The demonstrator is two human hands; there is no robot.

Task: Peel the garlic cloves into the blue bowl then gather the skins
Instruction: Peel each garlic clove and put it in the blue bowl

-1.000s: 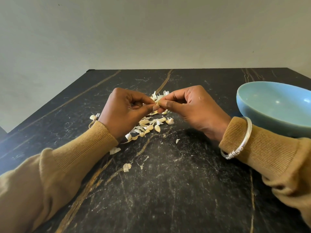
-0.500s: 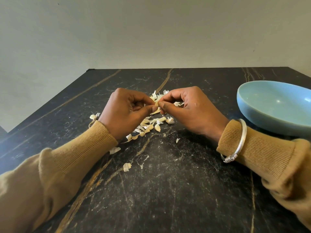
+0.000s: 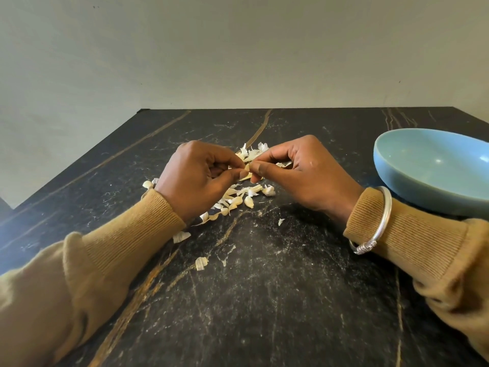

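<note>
Fingers: I see the left hand [image 3: 195, 178] and right hand [image 3: 299, 176] pinching one small pale garlic clove [image 3: 247, 168] between them.
Skins: papery white garlic skins [image 3: 239, 198] scattered at the clove's 6 o'clock.
Bowl: glossy blue ceramic bowl [image 3: 397, 186] at 3 o'clock, on the black veined stone table [image 3: 264, 300].

Both hands [image 3: 201, 178] [image 3: 299, 176] pinch garlic clove [image 3: 247, 168] above skins [image 3: 238, 197]; blue bowl [image 3: 434, 176] right.
</note>
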